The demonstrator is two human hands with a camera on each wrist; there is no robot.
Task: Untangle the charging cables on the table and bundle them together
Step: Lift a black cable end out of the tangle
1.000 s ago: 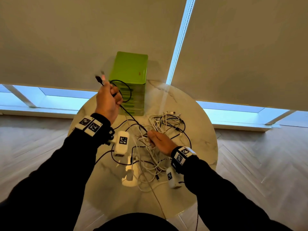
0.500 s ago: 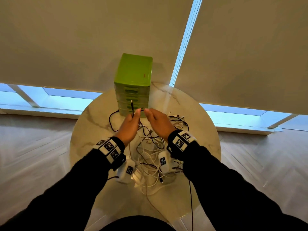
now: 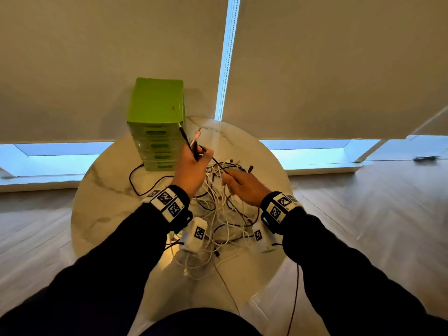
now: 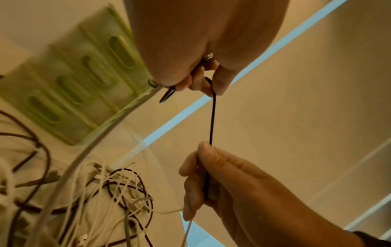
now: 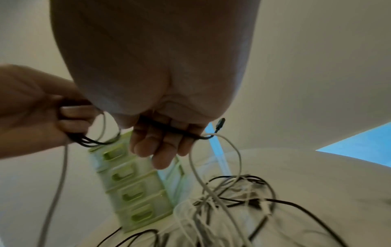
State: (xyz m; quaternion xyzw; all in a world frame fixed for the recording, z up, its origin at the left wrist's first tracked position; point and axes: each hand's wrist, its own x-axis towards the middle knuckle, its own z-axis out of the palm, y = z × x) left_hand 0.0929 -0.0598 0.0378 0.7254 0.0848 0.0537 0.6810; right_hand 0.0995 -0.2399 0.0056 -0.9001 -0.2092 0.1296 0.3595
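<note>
Left hand [image 3: 191,170]: raised above the desk, in front of the green drawer unit; its fingers [image 4: 196,80] are curled round a black cable and a white cable, whose plug ends stick up out of the fist.
Right hand [image 3: 244,187]: lower and to the right, over the tangle; its fingers [image 5: 152,143] are closed round the same black cable, with a black plug poking out past the far side of the fist.
Black cable [image 4: 212,120]: runs taut in a short straight stretch between the two hands; more black loops hang below the left fist.
White cable [image 5: 213,167]: loops down from the right hand into the pile.
Cable tangle [image 3: 225,214]: white and black charging cables, knotted together, lying in the middle of the desk between the forearms.
Desk [image 3: 101,190]: round, pale, marbled top.
Green drawer unit [image 3: 156,122]: stands upright at the far edge of the desk, left of the tangle, drawer fronts facing the person.
Wrists: both wear bands with black-and-white square markers over dark sleeves.
</note>
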